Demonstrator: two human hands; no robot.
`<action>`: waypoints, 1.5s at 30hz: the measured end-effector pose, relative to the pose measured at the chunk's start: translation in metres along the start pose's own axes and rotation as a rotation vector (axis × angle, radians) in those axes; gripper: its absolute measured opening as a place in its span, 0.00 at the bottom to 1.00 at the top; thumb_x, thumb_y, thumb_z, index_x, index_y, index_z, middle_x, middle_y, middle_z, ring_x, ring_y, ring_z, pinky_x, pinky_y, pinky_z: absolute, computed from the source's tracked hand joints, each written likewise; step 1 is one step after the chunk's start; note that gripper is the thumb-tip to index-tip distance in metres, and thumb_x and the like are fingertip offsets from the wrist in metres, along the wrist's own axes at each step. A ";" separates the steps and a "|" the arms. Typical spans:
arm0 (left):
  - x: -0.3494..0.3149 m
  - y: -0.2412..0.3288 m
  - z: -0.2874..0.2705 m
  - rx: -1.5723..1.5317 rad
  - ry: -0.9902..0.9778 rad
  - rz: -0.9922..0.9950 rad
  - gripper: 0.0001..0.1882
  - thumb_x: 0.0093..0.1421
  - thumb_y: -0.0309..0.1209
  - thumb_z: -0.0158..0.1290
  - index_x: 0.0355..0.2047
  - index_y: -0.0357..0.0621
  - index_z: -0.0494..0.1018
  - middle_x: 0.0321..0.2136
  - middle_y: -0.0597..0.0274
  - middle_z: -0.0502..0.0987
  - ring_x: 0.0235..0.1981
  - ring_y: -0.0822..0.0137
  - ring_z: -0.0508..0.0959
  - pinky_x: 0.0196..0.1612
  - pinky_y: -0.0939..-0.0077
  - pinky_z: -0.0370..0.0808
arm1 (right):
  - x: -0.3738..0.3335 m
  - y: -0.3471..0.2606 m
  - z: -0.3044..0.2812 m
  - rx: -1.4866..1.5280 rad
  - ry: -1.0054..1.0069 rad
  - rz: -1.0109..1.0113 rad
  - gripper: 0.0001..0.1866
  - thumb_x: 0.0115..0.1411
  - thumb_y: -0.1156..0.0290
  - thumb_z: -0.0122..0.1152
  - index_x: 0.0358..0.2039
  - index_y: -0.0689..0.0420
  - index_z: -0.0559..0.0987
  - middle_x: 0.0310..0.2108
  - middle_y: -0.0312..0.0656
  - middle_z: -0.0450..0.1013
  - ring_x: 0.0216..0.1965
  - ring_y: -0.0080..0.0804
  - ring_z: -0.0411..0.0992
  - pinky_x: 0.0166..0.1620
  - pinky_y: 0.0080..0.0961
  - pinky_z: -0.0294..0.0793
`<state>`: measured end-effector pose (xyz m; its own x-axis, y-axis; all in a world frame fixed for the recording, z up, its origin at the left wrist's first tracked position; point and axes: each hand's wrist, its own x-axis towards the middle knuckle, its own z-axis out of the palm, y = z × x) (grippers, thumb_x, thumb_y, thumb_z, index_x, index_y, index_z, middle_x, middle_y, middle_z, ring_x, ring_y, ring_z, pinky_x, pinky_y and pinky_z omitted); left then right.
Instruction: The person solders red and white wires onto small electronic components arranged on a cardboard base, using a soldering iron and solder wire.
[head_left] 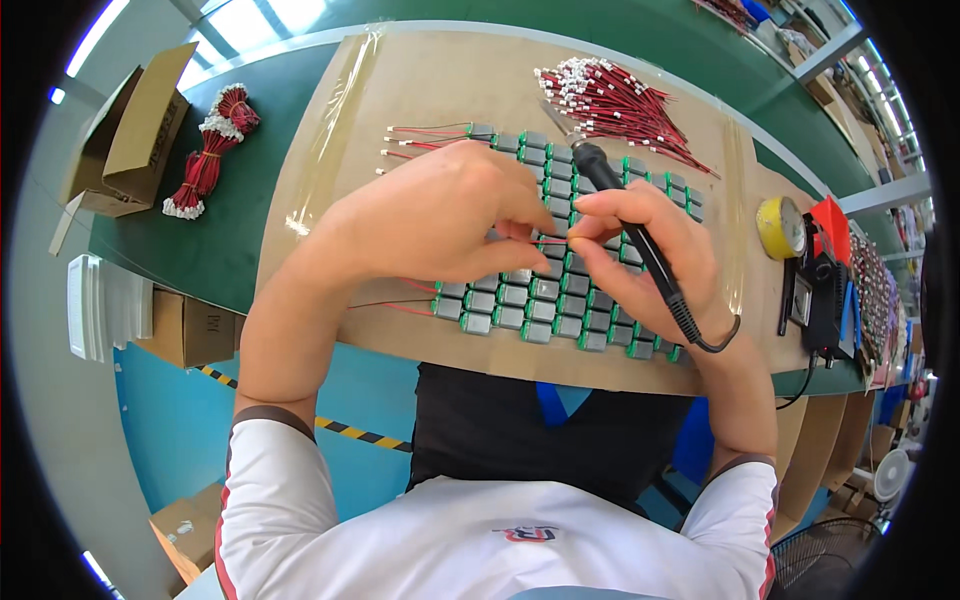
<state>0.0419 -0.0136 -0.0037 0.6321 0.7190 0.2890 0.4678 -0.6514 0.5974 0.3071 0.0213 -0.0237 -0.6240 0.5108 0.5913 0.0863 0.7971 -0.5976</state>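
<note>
Apparently only left-edge modules (447,308) are wired; your left hand (465,215) and right hand (660,250) pinch a red wire (551,241); loose leads (625,108) remain far right.

A thin red wire (551,242) spans the small gap between the fingertips of the left hand (470,215) and the right hand (665,250), which also holds a black, pen-shaped soldering iron (598,167), over close rows of small grey blocks with green edges (513,295). These lie on a brown cardboard sheet (430,80) covering much of the green worktop (262,200), with loose red leads with white connectors (625,105) beyond them. A yellow tape roll (781,228) stands at right, and tied red wire bundles (204,165) lie near an open brown cardboard box (145,140) at left.
</note>
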 end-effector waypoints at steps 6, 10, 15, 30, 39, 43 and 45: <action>0.001 -0.003 0.005 -0.032 0.063 -0.058 0.06 0.57 0.26 0.72 0.35 0.39 0.88 0.27 0.58 0.85 0.28 0.57 0.82 0.36 0.63 0.78 | -0.002 0.005 0.007 0.056 0.017 0.050 0.22 0.60 0.83 0.75 0.55 0.57 0.82 0.36 0.39 0.83 0.39 0.29 0.84 0.42 0.25 0.84; -0.001 -0.003 -0.001 -0.041 0.095 -0.106 0.06 0.57 0.26 0.72 0.36 0.39 0.88 0.27 0.58 0.85 0.27 0.61 0.82 0.34 0.66 0.77 | -0.007 0.007 0.003 0.105 0.058 0.178 0.23 0.63 0.78 0.77 0.57 0.56 0.81 0.40 0.40 0.85 0.44 0.28 0.86 0.45 0.25 0.87; 0.000 -0.003 0.000 -0.080 0.138 -0.116 0.05 0.60 0.26 0.72 0.36 0.41 0.89 0.27 0.59 0.86 0.27 0.66 0.82 0.31 0.71 0.77 | -0.011 0.009 0.007 0.101 0.058 0.198 0.19 0.64 0.79 0.76 0.54 0.57 0.82 0.37 0.40 0.85 0.38 0.26 0.86 0.43 0.23 0.86; -0.012 -0.006 -0.024 -0.032 -0.015 -0.220 0.06 0.56 0.25 0.68 0.29 0.37 0.81 0.25 0.61 0.82 0.25 0.64 0.79 0.33 0.67 0.77 | -0.019 0.013 -0.008 0.079 0.050 0.101 0.24 0.68 0.78 0.72 0.63 0.65 0.81 0.37 0.44 0.86 0.36 0.31 0.84 0.41 0.26 0.84; -0.022 -0.020 -0.027 0.098 -0.188 -0.143 0.06 0.50 0.23 0.63 0.25 0.37 0.76 0.30 0.56 0.75 0.38 0.49 0.76 0.44 0.59 0.75 | -0.033 0.014 -0.024 0.005 -0.040 -0.085 0.24 0.64 0.79 0.73 0.61 0.67 0.83 0.39 0.49 0.84 0.34 0.33 0.83 0.37 0.27 0.83; -0.022 -0.019 -0.025 0.126 -0.191 -0.139 0.07 0.51 0.23 0.62 0.24 0.36 0.74 0.30 0.55 0.74 0.38 0.50 0.76 0.43 0.59 0.75 | -0.037 0.008 -0.022 -0.055 -0.066 -0.082 0.23 0.57 0.80 0.73 0.55 0.67 0.86 0.33 0.49 0.84 0.29 0.37 0.83 0.31 0.28 0.82; -0.022 -0.017 -0.023 0.121 -0.256 -0.257 0.08 0.51 0.24 0.61 0.23 0.37 0.72 0.30 0.55 0.74 0.38 0.49 0.77 0.43 0.58 0.75 | -0.038 0.007 -0.020 0.022 -0.107 -0.050 0.22 0.57 0.79 0.73 0.54 0.67 0.86 0.34 0.50 0.84 0.30 0.37 0.83 0.31 0.28 0.82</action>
<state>0.0061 -0.0127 -0.0026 0.6113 0.7888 -0.0638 0.6908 -0.4926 0.5293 0.3470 0.0142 -0.0397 -0.7067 0.4323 0.5602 0.0368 0.8131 -0.5810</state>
